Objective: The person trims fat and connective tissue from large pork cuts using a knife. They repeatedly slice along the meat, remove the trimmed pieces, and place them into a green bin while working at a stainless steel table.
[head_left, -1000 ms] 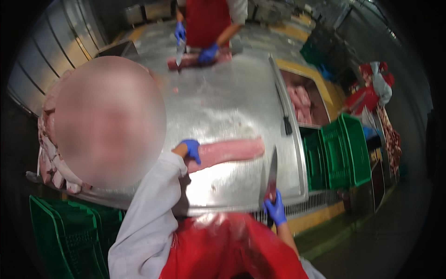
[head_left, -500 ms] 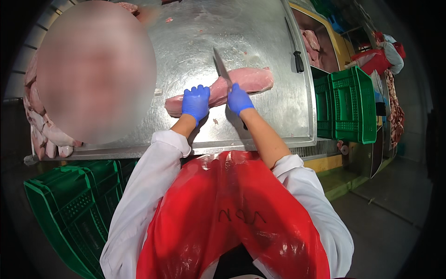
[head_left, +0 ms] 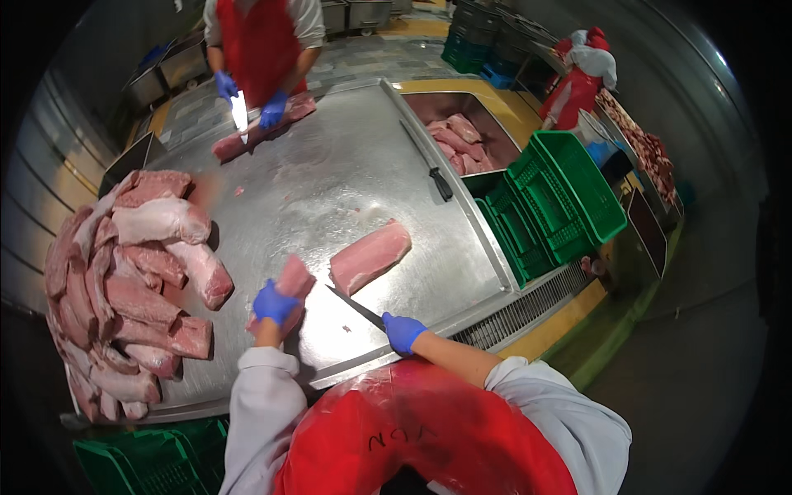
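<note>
My left hand [head_left: 275, 304], in a blue glove, grips a piece of pink meat [head_left: 294, 276] near the front of the steel table [head_left: 330, 181]. Another cut piece of meat [head_left: 369, 255] lies separately to its right. My right hand [head_left: 403, 331], also gloved, is closed on a knife [head_left: 360, 308], its blade angled forward-left between the two pieces, low over the steel. A large pile of meat [head_left: 132, 305] covers the table's left end, beside my left hand.
A co-worker in a red apron [head_left: 255, 41] cuts meat [head_left: 231, 148] across the table. A dark-handled knife [head_left: 437, 182] lies along the right edge, beside a meat bin [head_left: 495, 136] and green crates [head_left: 565, 186]. Another green crate [head_left: 132, 462] sits below, left. More people [head_left: 577, 78] stand back right.
The long piece that both my hands were on is now in two parts. My left hand has moved leftward with one part; my knife hand has moved back, and the view has shifted.
</note>
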A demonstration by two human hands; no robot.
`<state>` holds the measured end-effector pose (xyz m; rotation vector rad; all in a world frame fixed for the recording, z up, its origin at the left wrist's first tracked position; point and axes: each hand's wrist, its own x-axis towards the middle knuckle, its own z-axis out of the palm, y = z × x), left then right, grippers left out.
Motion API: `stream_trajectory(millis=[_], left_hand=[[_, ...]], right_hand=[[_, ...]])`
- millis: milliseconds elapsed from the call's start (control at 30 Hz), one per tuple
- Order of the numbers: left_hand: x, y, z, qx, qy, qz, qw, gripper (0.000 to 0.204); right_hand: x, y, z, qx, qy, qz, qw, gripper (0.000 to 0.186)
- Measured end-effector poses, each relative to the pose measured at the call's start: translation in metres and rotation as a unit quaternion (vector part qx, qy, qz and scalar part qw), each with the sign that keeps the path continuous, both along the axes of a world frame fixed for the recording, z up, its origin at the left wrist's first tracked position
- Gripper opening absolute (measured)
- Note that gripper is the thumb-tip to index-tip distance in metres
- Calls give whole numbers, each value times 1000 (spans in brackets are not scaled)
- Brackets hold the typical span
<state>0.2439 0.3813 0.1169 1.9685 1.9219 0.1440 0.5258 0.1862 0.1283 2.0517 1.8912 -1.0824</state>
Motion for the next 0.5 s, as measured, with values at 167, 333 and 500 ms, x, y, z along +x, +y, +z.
stream_trajectory(millis=[167, 333, 500], left_hand=[[-66, -22, -50, -244, -631, 152, 720, 60], [91, -37, 17, -282, -842, 110, 447, 59], [300, 46, 155, -64, -733, -150, 660, 42]], right_hand=[[71, -23, 11, -49, 111, 73, 990, 33], [166, -95, 20, -47, 372, -210, 903, 34], [234, -89, 27, 32, 358, -286, 888, 31]])
